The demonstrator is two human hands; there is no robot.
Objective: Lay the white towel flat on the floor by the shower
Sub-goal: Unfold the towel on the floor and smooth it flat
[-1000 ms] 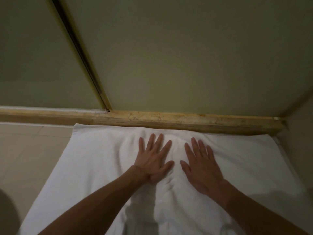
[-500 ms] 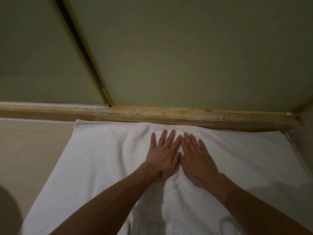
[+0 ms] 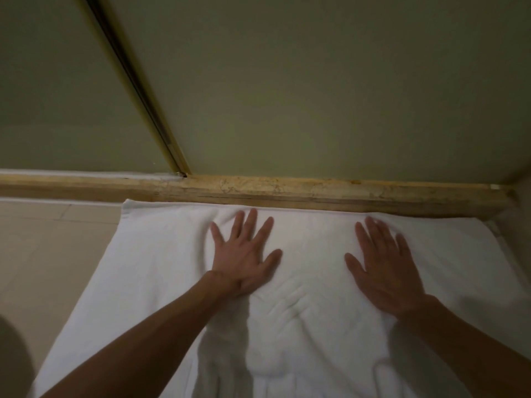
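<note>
The white towel [image 3: 161,271] lies spread on the tiled floor, its far edge against the shower's stone threshold [image 3: 287,193]. My left hand [image 3: 244,257] presses flat on the towel left of centre, fingers spread and straight. My right hand [image 3: 382,265] presses flat on it further right, fingers also straight. Between the two hands a few shallow creases run through the cloth. The towel's near end runs out of view under my forearms.
Frosted glass shower panels [image 3: 316,96] rise behind the threshold, split by a brass door frame [image 3: 138,81]. Beige floor tiles [image 3: 48,248] lie left of the towel. A wall [image 3: 517,231] closes in at the right edge. A dark rounded shape [image 3: 11,360] sits at bottom left.
Both hands were side by side at the towel's centre; they have slid apart, the left a little leftward and the right well to the right, smoothing the cloth.
</note>
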